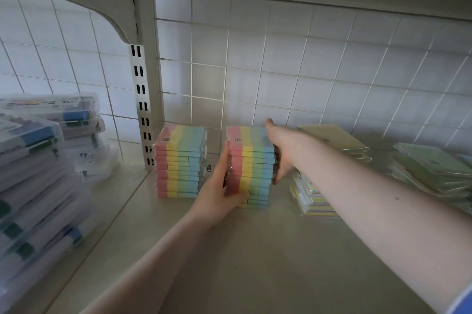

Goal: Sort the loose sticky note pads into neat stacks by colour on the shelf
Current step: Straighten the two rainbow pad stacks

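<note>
Two stacks of striped pads (pink, yellow, green, blue) stand on the cream shelf (250,249). The left stack (180,162) is free. The middle stack (251,168) sits between my hands. My left hand (217,186) lies flat against its pink left side, thumb at the front bottom. My right hand (279,147) presses its right blue side with straight fingers, thumb up over the top back. Behind my right arm are a yellow pad stack (337,137) and a leaning pastel pile (310,198). Green pads (434,173) lie slumped at the far right.
A slotted upright post (141,109) divides the shelf bays. Clear plastic marker cases (38,160) are piled in the left bay. A wire grid back (306,70) closes the shelf, and another shelf board hangs overhead.
</note>
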The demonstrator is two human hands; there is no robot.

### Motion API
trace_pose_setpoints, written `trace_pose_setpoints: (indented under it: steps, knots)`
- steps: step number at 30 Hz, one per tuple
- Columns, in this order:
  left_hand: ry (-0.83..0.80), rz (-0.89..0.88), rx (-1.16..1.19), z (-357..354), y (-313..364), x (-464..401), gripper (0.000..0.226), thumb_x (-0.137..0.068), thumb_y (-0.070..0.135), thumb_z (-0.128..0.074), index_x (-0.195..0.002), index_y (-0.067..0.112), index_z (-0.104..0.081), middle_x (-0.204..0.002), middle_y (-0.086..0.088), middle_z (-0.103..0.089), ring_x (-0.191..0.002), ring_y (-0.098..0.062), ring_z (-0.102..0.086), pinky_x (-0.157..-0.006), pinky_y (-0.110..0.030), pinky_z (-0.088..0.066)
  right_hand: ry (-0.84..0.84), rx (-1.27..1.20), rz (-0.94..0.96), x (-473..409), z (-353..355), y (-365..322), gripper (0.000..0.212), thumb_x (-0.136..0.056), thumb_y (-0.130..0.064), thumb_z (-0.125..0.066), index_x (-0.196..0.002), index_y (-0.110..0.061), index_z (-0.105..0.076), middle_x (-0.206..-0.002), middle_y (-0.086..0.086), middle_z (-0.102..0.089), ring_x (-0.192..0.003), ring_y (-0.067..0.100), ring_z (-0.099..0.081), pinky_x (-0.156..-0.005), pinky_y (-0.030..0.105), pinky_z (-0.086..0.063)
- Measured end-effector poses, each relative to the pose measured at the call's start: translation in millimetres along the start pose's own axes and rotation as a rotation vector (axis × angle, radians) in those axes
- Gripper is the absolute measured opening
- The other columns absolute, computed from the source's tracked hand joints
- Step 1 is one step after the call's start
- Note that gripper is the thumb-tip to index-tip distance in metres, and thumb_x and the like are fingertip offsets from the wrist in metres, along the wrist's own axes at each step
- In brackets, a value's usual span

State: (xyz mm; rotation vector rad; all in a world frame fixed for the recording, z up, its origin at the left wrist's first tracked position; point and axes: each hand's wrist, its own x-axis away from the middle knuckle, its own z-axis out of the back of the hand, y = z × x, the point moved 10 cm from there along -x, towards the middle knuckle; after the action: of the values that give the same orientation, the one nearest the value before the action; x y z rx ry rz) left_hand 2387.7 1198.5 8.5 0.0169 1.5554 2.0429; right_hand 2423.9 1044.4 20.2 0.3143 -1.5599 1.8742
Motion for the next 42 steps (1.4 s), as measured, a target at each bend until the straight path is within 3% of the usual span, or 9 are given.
trace_pose_setpoints:
  steps: [6, 9, 14, 19, 24, 31, 35, 37, 42]
  knots:
    - [0.022, 0.009, -0.023, 3, 1, 1, 0.11, -0.079, 0.001, -0.066, -0.138, 0.06, 0.006, -0.136, 0.028, -0.043, -0.124, 0.012, -0.041, -0.105, -0.028, -0.039, 0.02, 0.045, 0.03, -14, 2, -3, 0.071, -0.085, -0.074, -0.021, -0.106, -0.015, -0.053, -0.107, 0.019, -0.062, -0.105, 0.036, -0.057, -0.098, 0.058, -0.037]
    - [0.074, -0.03, -0.072, 8, 12, 3, 0.111, -0.08, 0.004, -0.068, -0.127, 0.063, 0.013, -0.15, 0.02, -0.028, -0.136, 0.003, -0.027, -0.109, -0.023, -0.028, 0.111, 0.042, 0.051, -17, 7, -9, 0.059, -0.08, -0.078, -0.024, -0.073, -0.02, -0.031, -0.073, 0.013, -0.036, -0.068, 0.026, -0.043, -0.067, 0.039, -0.039]
    - [0.084, -0.071, -0.098, 8, 18, 1, 0.102, -0.08, 0.001, -0.066, -0.136, 0.052, 0.003, -0.124, 0.052, -0.018, -0.113, 0.037, -0.021, -0.087, 0.008, -0.022, 0.141, 0.038, 0.101, -28, 7, -17, 0.068, -0.059, -0.083, -0.036, -0.103, -0.031, -0.031, -0.109, 0.003, -0.033, -0.098, 0.032, -0.043, -0.081, 0.054, -0.044]
    - [0.056, -0.038, 0.069, 7, 13, 1, 0.095, -0.082, 0.017, -0.071, -0.139, 0.054, -0.005, -0.138, 0.041, -0.027, -0.128, 0.019, -0.029, -0.106, -0.01, -0.027, 0.156, 0.057, 0.136, -16, 7, -19, 0.06, -0.073, -0.079, -0.033, -0.106, -0.029, -0.033, -0.11, 0.005, -0.034, -0.113, 0.033, -0.048, -0.096, 0.055, -0.039]
    - [0.135, 0.07, 0.27, 12, 14, 2, 0.062, -0.094, 0.042, -0.051, -0.146, 0.044, -0.016, -0.137, 0.038, -0.027, -0.117, 0.025, -0.032, -0.09, 0.004, -0.029, 0.136, 0.172, 0.192, -24, 9, -22, 0.06, -0.046, -0.084, -0.029, -0.075, -0.031, -0.033, -0.078, 0.002, -0.019, -0.093, 0.027, -0.038, -0.066, 0.043, -0.044]
    - [0.179, 0.063, 0.27, 12, 20, -8, 0.046, -0.099, 0.043, -0.035, -0.143, 0.046, -0.023, -0.13, 0.042, -0.03, -0.128, 0.013, -0.029, -0.103, -0.015, -0.025, 0.118, 0.242, 0.261, -4, 11, -29, 0.069, -0.03, -0.086, -0.024, -0.07, -0.031, -0.032, -0.077, -0.005, -0.016, -0.083, 0.025, -0.042, -0.066, 0.037, -0.041]
    - [0.185, 0.057, 0.234, 13, 24, -8, 0.048, -0.1, 0.04, -0.035, -0.146, 0.04, -0.023, -0.135, 0.037, -0.028, -0.127, 0.015, -0.026, -0.096, -0.005, -0.025, 0.175, 0.277, 0.356, 35, 10, -33, 0.052, -0.086, -0.068, -0.024, -0.102, -0.027, -0.052, -0.083, 0.001, -0.037, -0.073, 0.021, -0.045, -0.077, 0.031, -0.039]
    - [0.192, 0.061, 0.204, 14, 20, -5, 0.053, -0.098, 0.042, -0.038, -0.148, 0.039, -0.019, -0.138, 0.037, -0.024, -0.131, 0.013, -0.022, -0.103, -0.009, -0.022, 0.246, 0.441, 0.429, 49, 16, -37, 0.055, -0.098, -0.051, -0.025, -0.129, -0.014, -0.05, -0.108, 0.01, -0.052, -0.102, 0.022, -0.051, -0.084, 0.029, -0.037]
    - [0.139, 0.119, 0.055, 12, -3, 7, 0.084, -0.086, 0.048, -0.062, -0.15, 0.036, -0.008, -0.151, 0.018, -0.027, -0.138, -0.001, -0.026, -0.115, -0.034, -0.026, 0.378, 0.812, 0.62, 82, 8, -49, 0.04, -0.1, -0.027, -0.03, -0.067, -0.008, -0.042, -0.073, 0.01, -0.049, -0.085, 0.025, -0.045, -0.073, 0.028, -0.027]
